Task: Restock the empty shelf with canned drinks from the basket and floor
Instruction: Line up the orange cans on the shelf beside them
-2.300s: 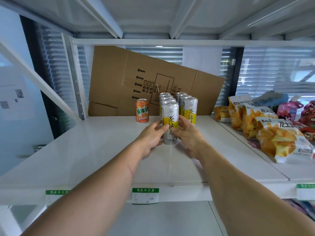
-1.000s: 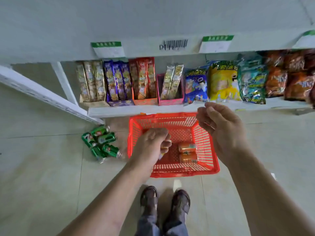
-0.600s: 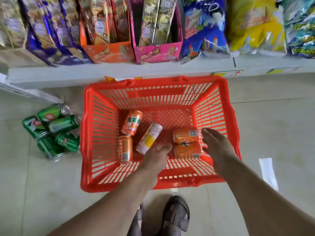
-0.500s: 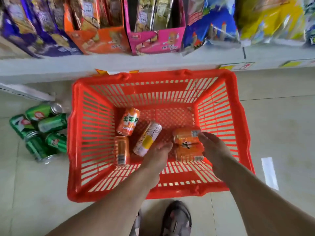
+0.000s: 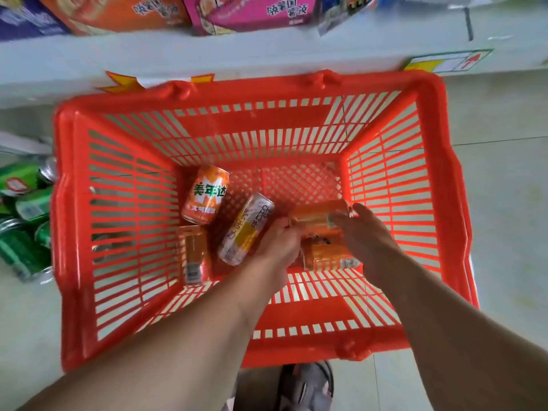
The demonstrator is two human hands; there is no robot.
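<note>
Bright even light, slight motion blur

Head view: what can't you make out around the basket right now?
- Green cans: cut off by the left edge and behind the red basket's wall; count unclear.
- Orange can between left hand and right hand: blurred, grip uncertain.
- Lower orange can: label partly hidden by both hands.

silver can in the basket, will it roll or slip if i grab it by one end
The silver can lies on its side on the basket floor, free of both hands, so a nudge would probably roll it toward the orange cans. Its skin looks smooth and glossy, so an end grip may slip. It looks undented, so probably full and fairly heavy.
</note>
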